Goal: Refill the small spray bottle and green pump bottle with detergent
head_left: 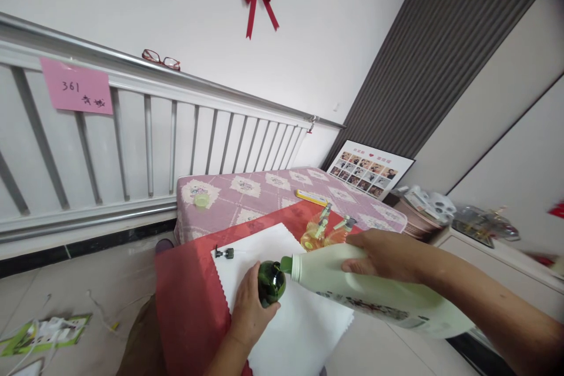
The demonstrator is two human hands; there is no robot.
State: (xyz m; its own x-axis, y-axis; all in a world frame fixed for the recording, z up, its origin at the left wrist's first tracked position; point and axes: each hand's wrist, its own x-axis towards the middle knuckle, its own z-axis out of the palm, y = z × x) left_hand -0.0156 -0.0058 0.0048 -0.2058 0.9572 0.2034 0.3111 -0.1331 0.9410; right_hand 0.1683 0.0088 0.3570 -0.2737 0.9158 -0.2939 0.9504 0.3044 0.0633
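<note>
My left hand (pixel 251 308) is wrapped round a dark green bottle (pixel 270 283) with no pump on it, above a white scallop-edged cloth (pixel 282 241). My right hand (pixel 381 255) grips a large pale green jug (pixel 352 282), tilted on its side. The jug's green spout (pixel 286 265) meets the mouth of the small bottle; whether liquid is flowing I cannot make out. A black pump top (pixel 224 252) lies on the cloth to the left. Behind the jug are amber bottles (pixel 319 232) with pump or spray heads.
A red cloth (pixel 185 288) lies under the white one, over a purple patterned tablecloth (pixel 268 188). A yellow box (pixel 311 197) and a small pale green cup (pixel 201 200) sit on it. Behind runs a white radiator (pixel 211 135); glasses (pixel 161 60) rest on its rail.
</note>
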